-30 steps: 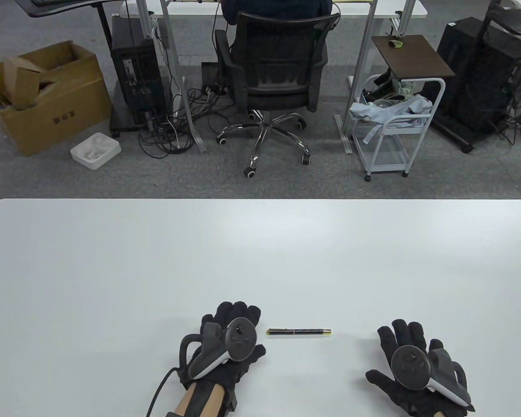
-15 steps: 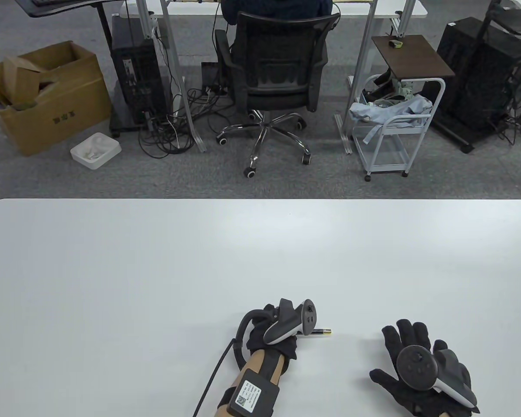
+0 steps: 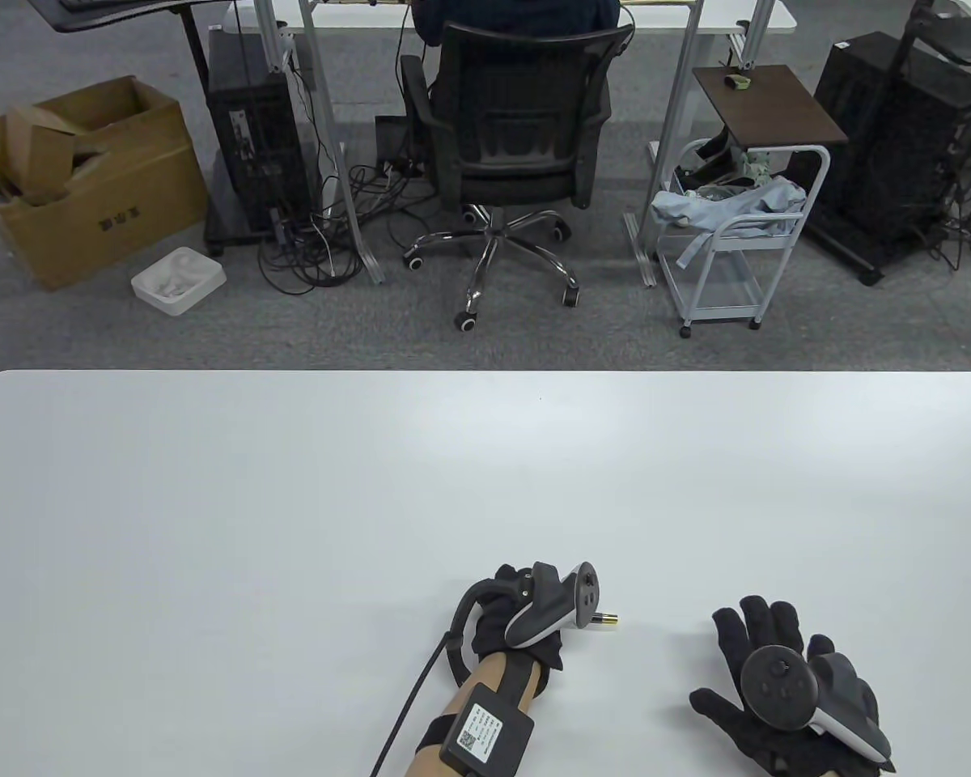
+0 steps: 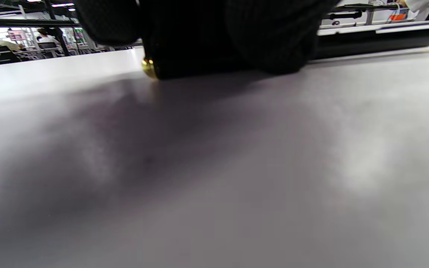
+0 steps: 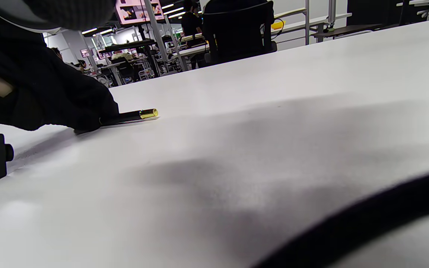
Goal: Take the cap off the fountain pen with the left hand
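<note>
Left hand [image 3: 526, 619]: closed around pen [image 3: 607, 621] on table [image 3: 291, 502] | right hand [image 3: 765, 684]: laid flat, fingers spread, right of pen

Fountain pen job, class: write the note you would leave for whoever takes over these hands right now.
Left hand: down over the pen on the table, fingers closed around it; exact grip hidden.
Right hand: flat on the table, apart from the pen, holding nothing.
Pen: lies flat; only its gold-tipped right end shows from above.
Done: left hand has reached the pen.
Left: no cap is seen off, so pull it off with the left hand.
</note>
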Tool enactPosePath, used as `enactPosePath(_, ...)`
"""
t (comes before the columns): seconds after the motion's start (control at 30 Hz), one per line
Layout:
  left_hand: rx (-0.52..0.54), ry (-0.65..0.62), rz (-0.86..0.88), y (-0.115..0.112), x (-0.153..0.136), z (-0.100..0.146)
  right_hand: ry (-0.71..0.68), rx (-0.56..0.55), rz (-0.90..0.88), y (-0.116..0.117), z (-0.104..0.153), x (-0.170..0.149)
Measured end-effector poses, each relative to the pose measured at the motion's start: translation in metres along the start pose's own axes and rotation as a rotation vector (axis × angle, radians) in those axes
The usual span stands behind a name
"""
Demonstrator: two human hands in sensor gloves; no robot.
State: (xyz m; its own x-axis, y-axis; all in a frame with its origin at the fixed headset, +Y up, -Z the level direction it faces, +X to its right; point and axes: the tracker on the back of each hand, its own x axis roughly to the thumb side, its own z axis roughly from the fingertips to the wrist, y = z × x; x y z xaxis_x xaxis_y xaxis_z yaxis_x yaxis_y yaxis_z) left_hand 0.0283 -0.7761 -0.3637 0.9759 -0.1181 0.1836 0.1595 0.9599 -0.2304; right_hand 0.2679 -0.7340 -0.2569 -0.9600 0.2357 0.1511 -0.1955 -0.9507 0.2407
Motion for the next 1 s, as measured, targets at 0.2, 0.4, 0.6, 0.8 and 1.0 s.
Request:
enactPosePath(0.2, -0.008, -0.034, 0.039, 0.000, -0.003, -0.001, 0.004, 0.007, -0.013, 0.001, -0.001, -0.002)
enactPosePath(0.4, 0.042, -0.031, 0.098, 0.029, -0.016, 0.015, 0.007, 0.011, -0.031, 0.001, -0.001, -0.004)
enactPosePath(0.6, 0.170, -0.053, 0.173, 0.074, -0.035, 0.052, -0.003, 0.014, -0.024, 0.001, -0.002, -0.004)
enactPosePath(0.8, 0.267, -0.104, 0.130, 0.084, -0.042, 0.090, -0.008, 0.012, -0.041, 0.001, -0.002, -0.003)
enactPosePath(1.0, 0.301, -0.162, 0.183, 0.060, -0.044, 0.118, -0.011, 0.035, -0.030, 0.006, -0.005, 0.001)
